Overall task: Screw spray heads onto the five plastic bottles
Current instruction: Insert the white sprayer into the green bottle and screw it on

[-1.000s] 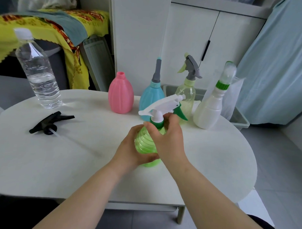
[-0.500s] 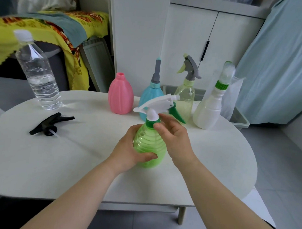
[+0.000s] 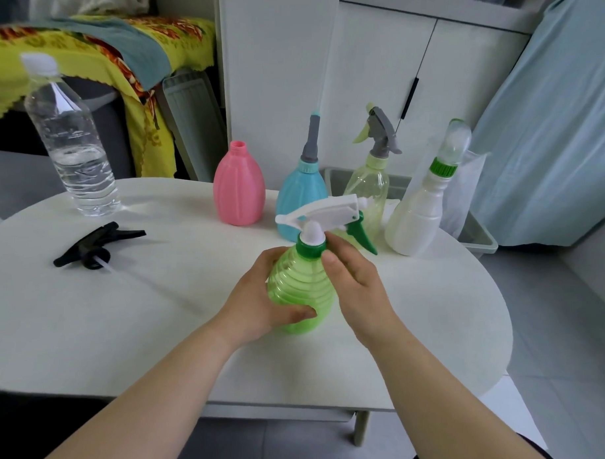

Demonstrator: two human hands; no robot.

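A ribbed green bottle (image 3: 298, 291) carries a white sprayer (image 3: 323, 213) with a green trigger and collar. Behind stand pink (image 3: 238, 190), blue (image 3: 302, 203), pale yellow-green (image 3: 368, 189) and white (image 3: 417, 222) bottles. A black sprayer (image 3: 96, 243) lies on the white tabletop (image 3: 126, 321).

Soft, even daylight fills the scene, bright without harsh glare. The white table (image 3: 125, 304) carries only faint shadows under the hands and bottles. Wide-angle distortion bends the cabinet (image 3: 408, 71) edges and table rim. The water bottle (image 3: 71, 141) at upper left looks slightly smeared; the centre is sharp
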